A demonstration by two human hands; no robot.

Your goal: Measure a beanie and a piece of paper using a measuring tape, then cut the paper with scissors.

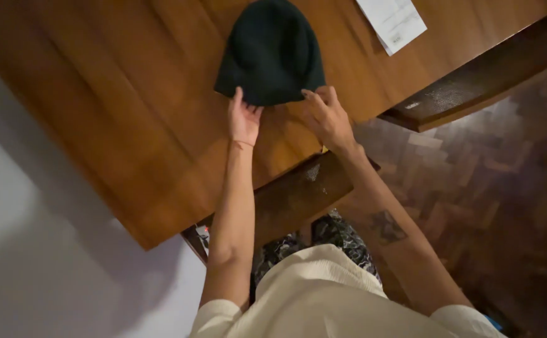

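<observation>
Left hand [243,119] and right hand [326,116], fingers loosely spread, each touch the lower edge of a dark green beanie [270,53] lying flat on a wooden tabletop [117,112].

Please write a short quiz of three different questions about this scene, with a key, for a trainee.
1. True or false: the dark green knit hat lies flat on the wooden table.
2. Which edge of the hat do the left hand and the right hand touch? A) the rounded top B) the open bottom edge C) neither
3. Fill in: a white sheet of ____ lies on the table, apart from the hat.

Key:
1. True.
2. B; the fingers of both hands meet the edge nearest the person.
3. Paper.
</observation>
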